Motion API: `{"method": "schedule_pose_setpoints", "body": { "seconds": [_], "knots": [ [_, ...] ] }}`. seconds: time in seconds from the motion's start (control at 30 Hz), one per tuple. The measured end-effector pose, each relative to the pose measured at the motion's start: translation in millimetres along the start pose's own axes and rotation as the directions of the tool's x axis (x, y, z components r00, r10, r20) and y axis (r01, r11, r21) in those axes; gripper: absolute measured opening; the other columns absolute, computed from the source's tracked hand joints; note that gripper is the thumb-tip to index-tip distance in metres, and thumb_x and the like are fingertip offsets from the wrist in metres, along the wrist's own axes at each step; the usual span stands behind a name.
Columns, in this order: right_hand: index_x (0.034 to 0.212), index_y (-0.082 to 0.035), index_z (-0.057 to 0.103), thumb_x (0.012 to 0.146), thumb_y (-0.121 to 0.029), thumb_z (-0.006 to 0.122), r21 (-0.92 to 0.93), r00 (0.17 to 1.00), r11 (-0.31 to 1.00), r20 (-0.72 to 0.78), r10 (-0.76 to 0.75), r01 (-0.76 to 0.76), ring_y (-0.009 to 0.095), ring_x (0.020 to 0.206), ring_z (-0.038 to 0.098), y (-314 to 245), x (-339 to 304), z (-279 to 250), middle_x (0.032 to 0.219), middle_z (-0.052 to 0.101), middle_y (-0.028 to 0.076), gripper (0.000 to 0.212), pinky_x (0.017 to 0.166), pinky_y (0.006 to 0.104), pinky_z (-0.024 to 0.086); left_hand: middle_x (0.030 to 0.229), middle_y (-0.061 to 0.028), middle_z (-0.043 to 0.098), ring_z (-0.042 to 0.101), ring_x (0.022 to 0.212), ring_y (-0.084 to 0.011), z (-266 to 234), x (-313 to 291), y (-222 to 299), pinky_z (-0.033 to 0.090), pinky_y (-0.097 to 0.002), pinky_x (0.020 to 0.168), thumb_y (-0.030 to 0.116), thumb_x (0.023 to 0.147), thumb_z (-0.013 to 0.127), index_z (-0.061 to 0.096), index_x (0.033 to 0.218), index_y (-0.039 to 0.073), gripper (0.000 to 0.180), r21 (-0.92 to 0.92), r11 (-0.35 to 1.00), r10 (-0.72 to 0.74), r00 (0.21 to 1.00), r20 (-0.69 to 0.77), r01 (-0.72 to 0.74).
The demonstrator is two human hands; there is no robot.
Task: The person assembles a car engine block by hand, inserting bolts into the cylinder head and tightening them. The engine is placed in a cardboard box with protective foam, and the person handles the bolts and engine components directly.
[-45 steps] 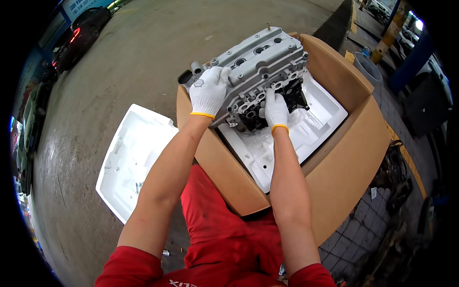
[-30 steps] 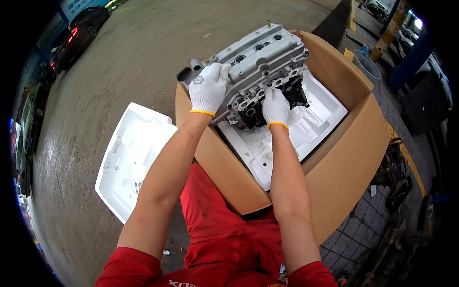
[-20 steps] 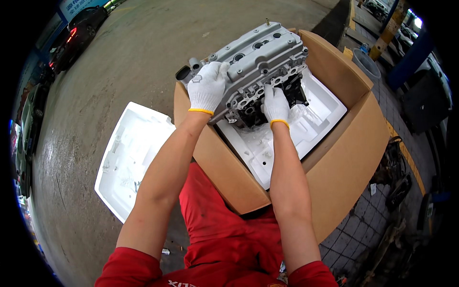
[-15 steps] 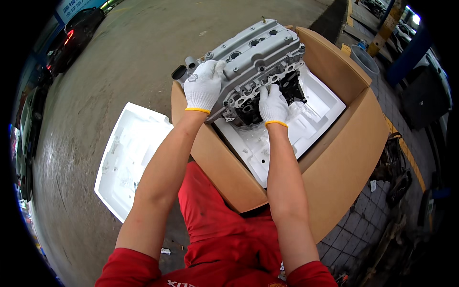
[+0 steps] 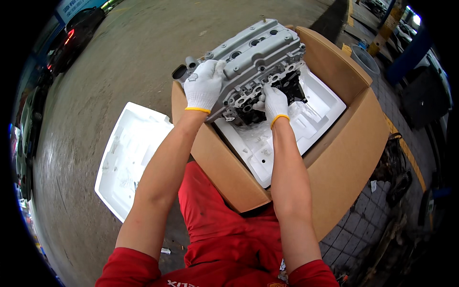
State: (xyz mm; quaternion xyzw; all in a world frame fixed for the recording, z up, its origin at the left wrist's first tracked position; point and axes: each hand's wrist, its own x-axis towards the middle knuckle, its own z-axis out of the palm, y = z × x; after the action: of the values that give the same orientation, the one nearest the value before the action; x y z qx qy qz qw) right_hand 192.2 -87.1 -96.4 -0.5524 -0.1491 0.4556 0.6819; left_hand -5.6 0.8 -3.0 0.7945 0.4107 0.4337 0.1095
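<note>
A silver-grey engine (image 5: 267, 55) with a ribbed top cover and dark lower side sits tilted in a white foam tray (image 5: 327, 103), inside an open cardboard box (image 5: 344, 124). My left hand (image 5: 204, 87), in a white knit glove with a yellow cuff, is closed over the engine's near left end. Beside the row of side ports is my gloved right hand (image 5: 276, 102). Its index finger reaches up to the port flange while the other fingers curl in. Whatever those fingers may hold is hidden.
A white foam lid (image 5: 129, 158) lies on the concrete floor left of the box. A grey bin (image 5: 364, 61) and a blue post (image 5: 409, 55) stand at the right. Dark parts (image 5: 397, 172) lie on the paving. A dark car (image 5: 79, 36) is parked far left.
My right hand has turned and shifted slightly right, its fingers going from pressed against the ports to curled with the index raised. My left hand and the engine stay put.
</note>
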Motion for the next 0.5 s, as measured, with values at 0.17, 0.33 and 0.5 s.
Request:
{"method": "schedule_pose_setpoints", "body": {
  "seconds": [0.17, 0.33, 0.5],
  "knots": [
    [0.100, -0.005, 0.062, 0.110, -0.037, 0.061, -0.126, 0.999, 0.991, -0.039, -0.039, 0.034, 0.015, 0.051, 0.053, -1.4, -0.3, -2.4, 0.072, 0.057, 0.002, 0.033, 0.056, 0.0376, 0.057, 0.095, -0.0173, 0.074, 0.070, 0.089, -0.0394, 6.2, 2.2, 3.2, 0.055, -0.0468, 0.079, 0.037, 0.108, 0.062, 0.075, 0.102, 0.009, 0.032, 0.006, 1.000, 0.006, 1.000, -0.016, -0.006],
    [0.131, -0.004, 0.066, 0.097, -0.048, 0.068, -0.876, 0.938, 0.473, -0.084, -0.336, 0.091, 0.043, 0.126, 0.067, -23.9, -27.8, -0.1, 0.131, 0.074, 0.023, 0.056, 0.107, 0.0511, 0.050, 0.095, -0.0167, 0.073, 0.070, 0.089, -0.0386, 3.5, 1.2, 0.9, 0.055, -0.0456, 0.078, 0.037, 0.108, 0.062, 0.075, 0.102, 0.009, 0.031, 0.035, 0.999, -0.017, 1.000, 0.003, 0.017],
    [0.145, -0.005, 0.061, 0.088, -0.042, 0.076, -0.975, 0.991, 0.218, 0.016, -0.132, 0.044, 0.040, 0.132, 0.066, -31.8, -30.9, -33.9, 0.143, 0.069, 0.022, 0.070, 0.112, 0.0471, 0.051, 0.099, -0.0160, 0.076, 0.072, 0.095, -0.0389, 6.3, -0.6, -0.7, 0.056, -0.0488, 0.082, 0.044, 0.109, 0.056, 0.074, 0.101, 0.010, 0.039, 0.017, 1.000, 0.016, 1.000, 0.000, -0.016]
  ]
}}
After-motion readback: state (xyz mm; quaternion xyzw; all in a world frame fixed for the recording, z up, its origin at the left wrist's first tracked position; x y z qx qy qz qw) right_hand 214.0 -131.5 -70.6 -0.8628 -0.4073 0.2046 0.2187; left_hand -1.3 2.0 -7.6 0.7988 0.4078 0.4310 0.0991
